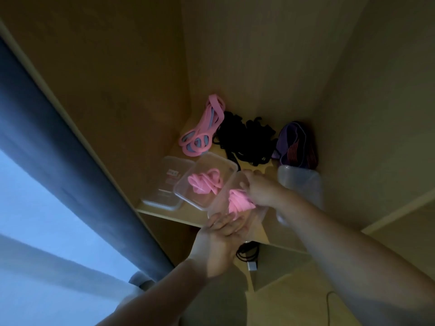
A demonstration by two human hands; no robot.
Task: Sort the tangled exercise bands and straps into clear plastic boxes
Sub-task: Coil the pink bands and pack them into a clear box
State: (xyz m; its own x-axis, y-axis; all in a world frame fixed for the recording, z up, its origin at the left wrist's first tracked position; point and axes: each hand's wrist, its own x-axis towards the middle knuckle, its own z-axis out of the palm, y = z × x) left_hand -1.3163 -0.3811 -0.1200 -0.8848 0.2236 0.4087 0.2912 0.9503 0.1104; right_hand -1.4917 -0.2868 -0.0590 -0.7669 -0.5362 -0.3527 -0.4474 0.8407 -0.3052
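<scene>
The right hand (261,191) grasps a crumpled pink band (239,203) inside a clear box (220,207). The left hand (221,229), grip released, supports the box with flat fingers.

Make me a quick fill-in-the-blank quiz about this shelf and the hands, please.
1. The right hand grips a band coloured ___.
2. The straps between the pink-blue bundle and the purple bands are ___.
3. The labelled box sits at the row's ___ end.
Missing words: pink; black; left.
</scene>
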